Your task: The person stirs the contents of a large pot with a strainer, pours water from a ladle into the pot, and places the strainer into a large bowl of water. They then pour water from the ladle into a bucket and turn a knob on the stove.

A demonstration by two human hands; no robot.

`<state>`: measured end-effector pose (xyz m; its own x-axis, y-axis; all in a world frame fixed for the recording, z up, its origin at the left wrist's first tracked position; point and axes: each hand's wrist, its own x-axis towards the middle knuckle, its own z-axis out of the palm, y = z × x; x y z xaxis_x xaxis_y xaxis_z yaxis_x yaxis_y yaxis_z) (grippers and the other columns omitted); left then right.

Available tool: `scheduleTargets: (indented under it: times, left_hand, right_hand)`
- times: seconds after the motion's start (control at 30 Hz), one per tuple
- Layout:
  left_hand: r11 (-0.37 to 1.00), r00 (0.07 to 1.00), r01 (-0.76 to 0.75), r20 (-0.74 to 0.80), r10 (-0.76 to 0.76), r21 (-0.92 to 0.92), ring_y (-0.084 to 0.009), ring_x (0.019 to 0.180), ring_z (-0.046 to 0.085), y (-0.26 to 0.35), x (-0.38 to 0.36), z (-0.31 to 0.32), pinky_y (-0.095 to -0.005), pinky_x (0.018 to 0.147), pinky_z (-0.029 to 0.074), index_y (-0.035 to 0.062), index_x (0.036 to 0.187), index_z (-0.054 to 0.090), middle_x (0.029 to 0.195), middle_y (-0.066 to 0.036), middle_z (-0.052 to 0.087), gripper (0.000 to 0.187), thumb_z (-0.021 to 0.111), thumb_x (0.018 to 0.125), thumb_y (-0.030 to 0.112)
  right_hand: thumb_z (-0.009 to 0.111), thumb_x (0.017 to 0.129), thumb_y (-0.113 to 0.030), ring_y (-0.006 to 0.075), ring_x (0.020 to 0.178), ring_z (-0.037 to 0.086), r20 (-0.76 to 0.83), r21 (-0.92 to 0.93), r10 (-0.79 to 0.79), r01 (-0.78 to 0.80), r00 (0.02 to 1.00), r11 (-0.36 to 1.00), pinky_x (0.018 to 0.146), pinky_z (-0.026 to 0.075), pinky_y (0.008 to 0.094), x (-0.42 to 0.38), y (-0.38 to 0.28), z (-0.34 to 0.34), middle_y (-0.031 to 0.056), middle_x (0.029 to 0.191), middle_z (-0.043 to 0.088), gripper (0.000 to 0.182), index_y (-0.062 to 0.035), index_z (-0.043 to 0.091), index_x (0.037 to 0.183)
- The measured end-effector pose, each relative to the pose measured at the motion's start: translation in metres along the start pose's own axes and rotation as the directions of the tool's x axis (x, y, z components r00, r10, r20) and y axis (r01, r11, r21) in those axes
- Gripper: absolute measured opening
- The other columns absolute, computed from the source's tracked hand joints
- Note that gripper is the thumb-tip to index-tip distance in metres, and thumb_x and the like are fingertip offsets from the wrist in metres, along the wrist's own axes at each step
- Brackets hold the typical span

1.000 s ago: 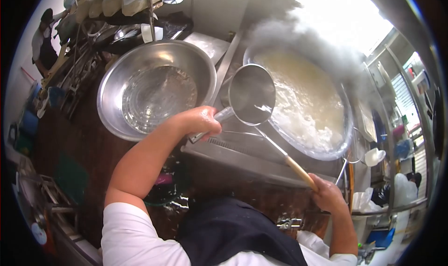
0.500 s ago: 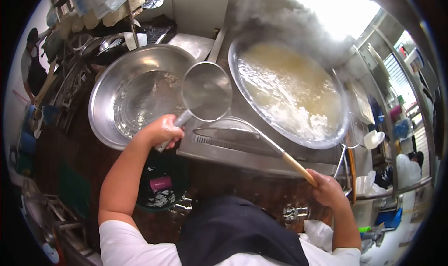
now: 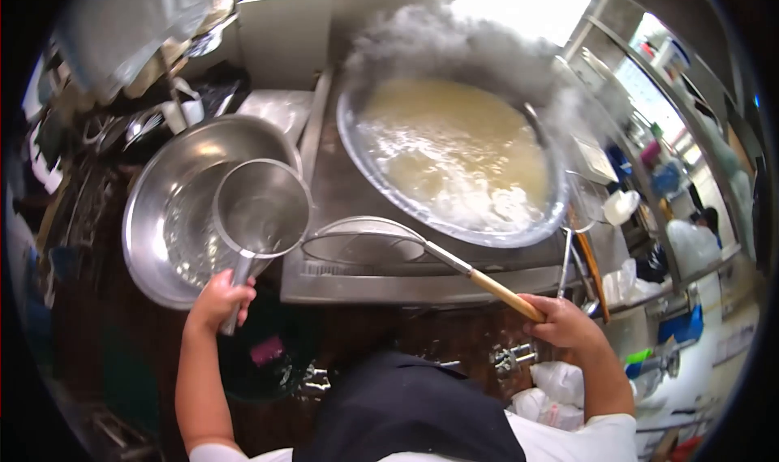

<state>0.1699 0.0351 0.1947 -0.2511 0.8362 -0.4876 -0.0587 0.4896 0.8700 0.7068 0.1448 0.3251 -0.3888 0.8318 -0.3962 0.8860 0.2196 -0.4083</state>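
Observation:
My left hand [image 3: 221, 301] is closed round the metal handle of a large round dipper [image 3: 262, 209], whose bowl is over the right side of a wide steel basin [image 3: 146, 243]. Clear liquid shows in the basin. In my right hand [image 3: 566, 322] is the wooden handle of a long-handled round strainer [image 3: 466, 272]. Its head, seen at a slant, is above the front of the steel stove top, close to the dipper's rim. Behind it, a big pot [image 3: 381, 193] of cloudy yellowish liquid bubbles and steams.
Steam drifts above the pot. A dark green tub [image 3: 235, 373] with a pink object [image 3: 266, 350] stands below the stove's front, near metal valves [image 3: 513, 356]. White plastic bags [image 3: 556, 397] lie by my right arm. Racks with tools and bags line both sides.
The view has shifted, so the pot and basin appear further left. The dipper has come down and left, further over the basin. Both hands keep their holds.

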Motion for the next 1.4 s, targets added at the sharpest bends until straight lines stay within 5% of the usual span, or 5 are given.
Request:
scheduleTargets:
  times: [0.13, 0.57, 0.7, 1.07, 1.4]
  left_hand:
    - [0.995, 1.0, -0.015, 0.008, 0.015, -0.097, -0.0145, 0.042, 0.051, -0.006, -0.024, 0.005, -0.0289, 0.039, 0.045, 0.0023, 0.102, 0.051, 0.063, -0.005, 0.052, 0.036, 0.068, 0.072, 0.011]
    - [0.961, 0.965, 0.177, 0.228, -0.128, -0.211, -0.0135, 0.049, 0.053, -0.074, -0.042, 0.064, -0.0269, 0.044, 0.049, 0.001, 0.1, 0.053, 0.068, -0.005, 0.055, 0.033, 0.072, 0.072, 0.005]
    - [0.943, 0.952, 0.238, 0.249, -0.178, -0.234, -0.0148, 0.047, 0.053, -0.097, -0.032, 0.073, -0.0287, 0.044, 0.048, 0.0015, 0.101, 0.053, 0.067, -0.006, 0.055, 0.031, 0.068, 0.074, 0.004]
    - [0.923, 0.968, 0.205, 0.205, -0.142, -0.327, -0.0147, 0.047, 0.052, -0.107, -0.025, 0.082, -0.0281, 0.045, 0.046, 0.0004, 0.11, 0.053, 0.066, -0.005, 0.053, 0.035, 0.066, 0.079, 0.008]
    - [0.721, 0.908, 0.314, 0.417, -0.038, -0.618, -0.022, 0.059, 0.065, -0.149, -0.034, 0.079, -0.0349, 0.053, 0.056, -0.0026, 0.132, 0.041, 0.082, -0.015, 0.064, 0.052, 0.06, 0.093, 0.026]
  right_hand:
    - [0.066, 0.08, 0.0, 0.0049, 0.076, 0.056, 0.148, 0.554, 0.191, -0.241, 0.97, 0.797, 0.068, 0.048, 0.0214, -0.03, 0.013, -0.025, -0.0016, 0.093, 0.064, 0.058, -0.0073, 0.053, 0.136]
    - [0.061, 0.087, -0.013, 0.0142, 0.047, 0.053, -0.365, 0.721, 0.537, -0.134, 0.76, 0.68, 0.04, 0.046, 0.0296, 0.05, 0.15, -0.014, 0.0028, 0.066, 0.054, 0.012, -0.0071, 0.053, 0.094]
    - [0.059, 0.087, -0.009, 0.0174, 0.049, 0.055, -0.184, 0.823, 0.655, -0.249, 0.733, 0.51, 0.043, 0.05, 0.0347, 0.081, 0.183, 0.007, 0.0052, 0.066, 0.054, 0.009, -0.0071, 0.05, 0.088]
    - [0.06, 0.089, -0.014, 0.0098, 0.054, 0.055, 0.469, 0.867, 0.297, -0.498, 0.832, 0.027, 0.05, 0.051, 0.0264, 0.086, 0.074, 0.019, 0.0008, 0.072, 0.056, 0.016, -0.0094, 0.053, 0.102]
    - [0.051, 0.095, -0.019, 0.0074, 0.06, 0.059, 0.604, 0.718, -0.216, -0.641, 0.767, -0.272, 0.055, 0.055, 0.026, 0.189, 0.009, 0.007, -0.0031, 0.075, 0.058, 0.015, -0.0051, 0.054, 0.1]
